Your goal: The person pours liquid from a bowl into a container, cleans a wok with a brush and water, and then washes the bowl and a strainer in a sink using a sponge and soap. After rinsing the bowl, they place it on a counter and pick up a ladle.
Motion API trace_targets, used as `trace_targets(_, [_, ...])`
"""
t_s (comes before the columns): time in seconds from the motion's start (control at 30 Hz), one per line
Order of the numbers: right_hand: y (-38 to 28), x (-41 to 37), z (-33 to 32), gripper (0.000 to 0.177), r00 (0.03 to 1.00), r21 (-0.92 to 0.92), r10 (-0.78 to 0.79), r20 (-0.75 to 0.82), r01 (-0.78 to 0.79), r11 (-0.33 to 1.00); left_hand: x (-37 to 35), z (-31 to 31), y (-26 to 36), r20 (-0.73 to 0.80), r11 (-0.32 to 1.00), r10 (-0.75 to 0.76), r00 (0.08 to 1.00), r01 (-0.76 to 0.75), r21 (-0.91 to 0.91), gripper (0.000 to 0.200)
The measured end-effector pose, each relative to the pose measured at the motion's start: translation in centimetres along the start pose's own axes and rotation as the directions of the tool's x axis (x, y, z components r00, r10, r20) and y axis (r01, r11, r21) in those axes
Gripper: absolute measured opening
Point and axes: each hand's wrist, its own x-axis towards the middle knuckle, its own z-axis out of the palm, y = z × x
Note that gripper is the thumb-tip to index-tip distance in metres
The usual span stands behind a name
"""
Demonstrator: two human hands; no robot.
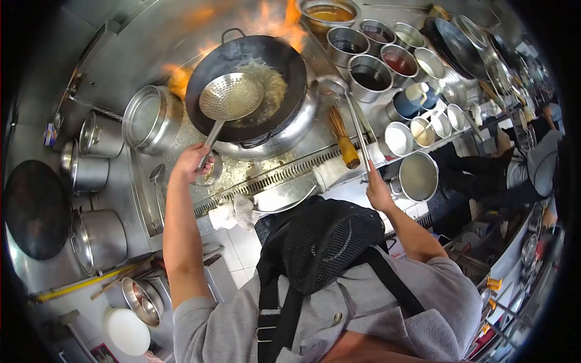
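Observation:
My left hand (192,162) is closed round the handle of a perforated skimmer (232,97), whose round bowl is over the black wok (293,68). Bubbling, pale oil or liquid (269,85) shows in the wok beyond the skimmer. My right hand (379,190) grips the lower end of a long-handled ladle (358,124). The ladle's bowl is to the right of the wok, near the metal seasoning pots. Between ladle and wok lies a bamboo wok brush (347,147). A small metal bowl (212,169) sits by my left hand, partly hidden by it.
Flames (292,27) rise behind and left of the wok. Several metal pots of sauces (369,77) stand at the right, with white cups (398,139) nearer. A large steel pot (152,120) is at the left. Another person (532,163) stands at the far right.

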Motion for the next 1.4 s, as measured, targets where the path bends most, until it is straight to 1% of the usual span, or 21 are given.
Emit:
trace_targets(0.07, [1.9,-0.5,1.1,0.09,1.0,-0.158,0.006,-0.025,-0.01,0.987,1.1,-0.1,0.1,-0.009,0.994,-0.018,1.0,0.019,0.106,0.023])
trace_targets(0.2, [2.5,0.4,0.1,0.088,0.957,-0.275,0.222,0.186,-0.167,0.947,2.0,0.1,-0.3,-0.115,0.947,-0.018,0.993,0.054,0.316,0.029])
trace_targets(0.23, [7.8,1.9,2.0,0.082,0.991,-0.354,-0.099,0.09,0.125,0.927,2.0,0.1,-0.5,-0.152,0.924,0.041,0.987,0.02,0.381,0.031])
trace_targets(0.27, [4.9,3.6,-0.4,0.07,0.98,-0.448,0.026,0.199,0.068,0.892,2.2,0.4,-0.7,-0.172,0.894,0.103,0.98,-0.015,0.447,0.032])
trace_targets(0.3, [1.7,4.4,-1.8,0.062,1.0,-0.399,0.028,0.004,-0.024,0.917,2.5,0.4,-1.1,-0.14,0.889,0.09,0.986,-0.016,0.457,0.032])
trace_targets(0.33, [-1.6,6.2,-3.6,0.063,0.998,-0.29,0.067,0.012,-0.06,0.955,2.9,0.0,-1.5,-0.132,0.895,0.062,0.989,0.003,0.446,0.035])
trace_targets(0.47, [-7.8,13.7,-1.9,0.08,0.909,-0.485,0.274,0.313,-0.096,0.869,2.7,0.6,-2.3,-0.148,0.905,0.141,0.979,-0.067,0.42,0.034])
trace_targets(0.6, [-6.9,15.3,1.7,0.08,0.927,-0.613,0.284,0.243,-0.08,0.786,2.4,0.4,-2.2,-0.127,0.909,0.161,0.979,-0.097,0.405,0.03])
trace_targets(0.67, [-6.5,15.1,1.3,0.073,0.9,-0.386,0.326,0.291,-0.201,0.9,3.2,-0.8,-2.6,-0.069,0.84,0.184,0.98,-0.121,0.529,0.043])
trace_targets(0.73, [-7.1,13.7,-0.1,0.066,0.886,0.069,0.32,0.335,-0.362,0.93,2.8,-1.0,-2.0,-0.057,0.827,0.169,0.984,-0.11,0.551,0.04])
trace_targets(0.8, [-7.3,12.3,-2.8,0.066,0.727,0.467,0.399,0.559,-0.673,0.573,6.3,-2.2,-4.5,-0.027,0.749,0.33,0.944,-0.244,0.616,0.039])
trace_targets(0.87, [-10.4,9.3,-4.6,0.068,0.835,0.666,0.248,0.492,-0.544,0.51,5.4,-2.1,-3.7,-0.011,0.708,0.383,0.924,-0.286,0.646,0.037])
trace_targets(0.93, [-16.7,8.1,-6.2,0.075,0.954,0.776,0.101,0.283,-0.29,0.56,3.6,-2.4,-2.0,0.045,0.774,0.289,0.956,-0.261,0.577,0.037])
trace_targets(1.0, [-22.0,10.5,-7.3,0.08,0.972,0.8,-0.072,0.224,-0.141,0.584,3.4,-2.5,-1.1,0.099,0.775,0.233,0.967,-0.246,0.582,0.041])
trace_targets(1.1, [-29.1,17.6,-5.3,0.08,0.976,0.617,-0.103,0.191,-0.038,0.786,4.3,-2.1,-1.4,0.115,0.796,0.249,0.962,-0.271,0.542,0.041])
trace_targets(1.17, [-28.8,26.1,-0.5,0.078,0.947,0.423,-0.318,0.045,0.27,0.865,4.0,-1.7,-1.3,0.102,0.8,0.262,0.96,-0.275,0.533,0.037])
trace_targets(1.2, [-29.2,29.8,1.5,0.073,0.967,0.136,-0.246,0.058,0.237,0.962,3.8,-1.6,-1.4,0.096,0.805,0.269,0.958,-0.278,0.524,0.033])
trace_targets(1.23, [-31.0,31.6,3.4,0.065,0.962,-0.24,-0.273,-0.003,0.264,0.934,3.8,-1.6,-1.6,0.096,0.824,0.265,0.959,-0.277,0.494,0.034])
trace_targets(1.3, [-32.8,34.5,7.6,0.055,0.976,-0.401,-0.108,0.189,0.177,0.899,3.4,-1.3,-1.2,0.085,0.821,0.258,0.962,-0.265,0.506,0.035])
trace_targets(1.33, [-33.4,33.3,8.8,0.051,0.973,-0.437,-0.169,0.155,0.221,0.872,3.4,-1.4,-1.0,0.088,0.816,0.251,0.964,-0.26,0.517,0.035])
trace_targets(1.4, [-36.1,30.3,6.9,0.052,0.861,-0.217,0.032,0.508,0.093,0.972,5.0,-2.0,-1.7,0.074,0.796,0.29,0.954,-0.283,0.534,0.036])
